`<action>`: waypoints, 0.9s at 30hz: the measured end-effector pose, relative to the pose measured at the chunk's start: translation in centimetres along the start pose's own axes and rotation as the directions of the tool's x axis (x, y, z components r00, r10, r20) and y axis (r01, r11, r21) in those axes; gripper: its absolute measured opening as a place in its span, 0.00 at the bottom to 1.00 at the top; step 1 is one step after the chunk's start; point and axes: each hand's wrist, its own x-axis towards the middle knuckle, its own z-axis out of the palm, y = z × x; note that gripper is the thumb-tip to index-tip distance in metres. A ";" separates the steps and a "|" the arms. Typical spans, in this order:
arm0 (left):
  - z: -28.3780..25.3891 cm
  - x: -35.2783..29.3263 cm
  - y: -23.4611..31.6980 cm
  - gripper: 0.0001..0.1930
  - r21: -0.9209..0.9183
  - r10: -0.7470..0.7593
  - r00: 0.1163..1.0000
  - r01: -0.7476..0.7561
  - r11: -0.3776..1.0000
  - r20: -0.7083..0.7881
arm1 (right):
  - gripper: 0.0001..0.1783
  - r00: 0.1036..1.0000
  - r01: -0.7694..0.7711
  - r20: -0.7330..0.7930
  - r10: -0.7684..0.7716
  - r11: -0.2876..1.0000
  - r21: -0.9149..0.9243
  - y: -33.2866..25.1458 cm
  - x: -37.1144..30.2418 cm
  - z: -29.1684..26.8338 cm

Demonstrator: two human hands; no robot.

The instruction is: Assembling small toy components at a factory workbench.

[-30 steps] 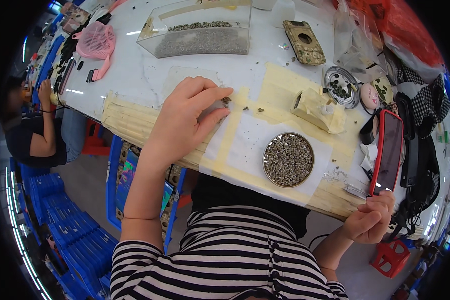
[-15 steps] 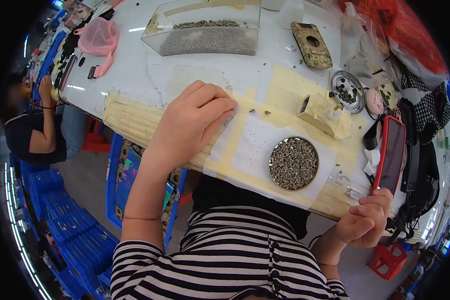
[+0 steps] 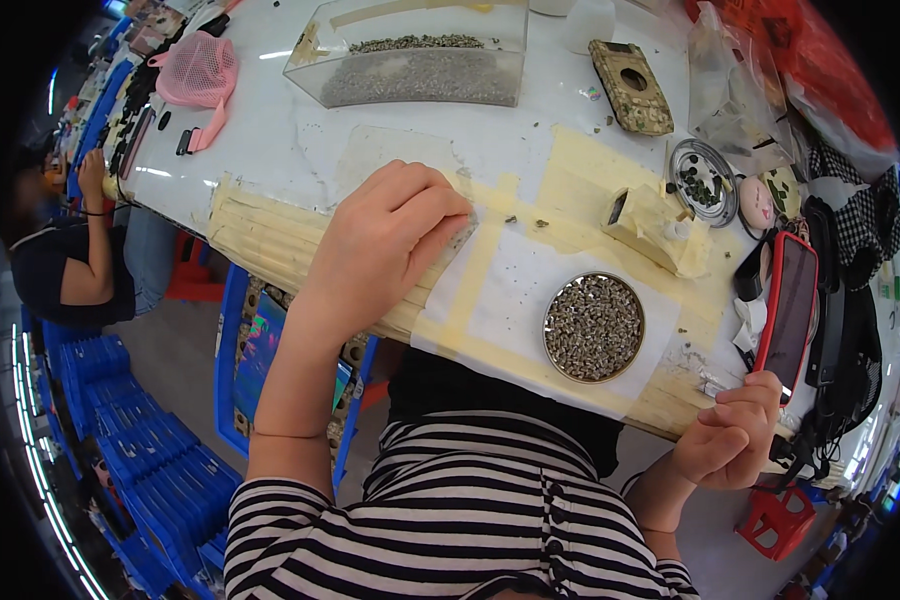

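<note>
My left hand rests by the taped front edge of the table, its fingers curled and the tips pressed together beside a clear sheet. What lies between the fingertips, if anything, is hidden. To its right a white paper carries a round tin full of small metallic pieces. My right hand is at the table's right front edge, fingers folded in and thumb bent against them, just below a red-framed phone. Whether it pinches something small cannot be seen. A few loose pieces lie above the paper.
A clear box of small pieces stands at the back. A camouflage-patterned case, a tape-wrapped block and a round clear dish lie right. Blue trays stand lower left; another person sits far left.
The view has shifted slightly, so the tin, phone and case appear a little further right. Both hands keep nearly the same place and pose.
</note>
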 end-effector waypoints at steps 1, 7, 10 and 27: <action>0.0 0.0 0.0 0.06 -0.016 -0.009 1.000 0.009 1.000 -0.013 | 0.20 1.000 -0.001 -0.002 0.001 1.000 0.001 0.0 0.0 0.0; -0.1 -0.1 0.1 0.07 -0.053 -0.064 0.997 0.062 0.997 -0.051 | 0.21 1.000 -0.009 -0.007 0.009 1.000 0.002 -0.1 0.1 0.2; 0.0 -0.4 0.1 0.09 -0.065 -0.072 0.992 0.065 0.996 -0.099 | 0.22 1.000 -0.008 -0.012 0.008 1.000 0.011 -0.1 0.1 0.2; 0.5 -0.9 0.0 0.10 -0.316 -0.192 0.945 0.102 0.943 -0.266 | 0.23 1.000 -0.020 -0.003 0.020 1.000 0.009 -0.3 0.1 0.2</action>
